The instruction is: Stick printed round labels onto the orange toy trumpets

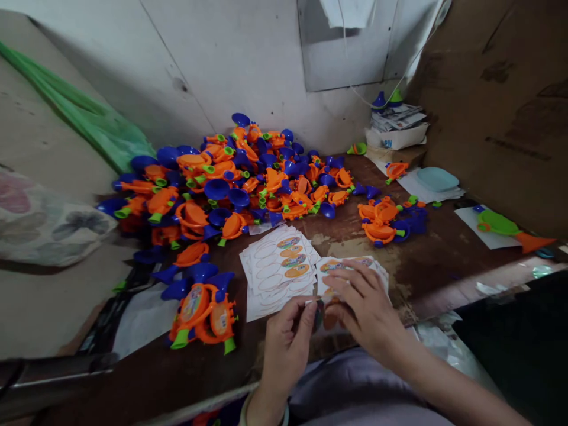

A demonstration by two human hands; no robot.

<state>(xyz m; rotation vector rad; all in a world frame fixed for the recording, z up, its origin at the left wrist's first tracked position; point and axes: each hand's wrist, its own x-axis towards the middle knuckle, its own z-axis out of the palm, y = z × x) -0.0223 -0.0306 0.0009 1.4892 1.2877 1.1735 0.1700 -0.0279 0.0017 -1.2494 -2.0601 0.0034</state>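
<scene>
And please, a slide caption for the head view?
Left hand and right hand near white oval-printed sheets, facing heaped orange-and-blue plastic toys.

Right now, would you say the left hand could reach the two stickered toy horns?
Probably yes: bare tabletop lies between the left hand and the toy horns, though that hand seems occupied.

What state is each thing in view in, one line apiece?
Left hand: pinching a sheet
Right hand: spread over sheets, grip unclear
Left stack: some ovals printed, others blank
Toy heap: piled loosely
Front toys: labelled
Blue dish: resting on paper
Green toy: lying down
Green plastic: draped
</scene>
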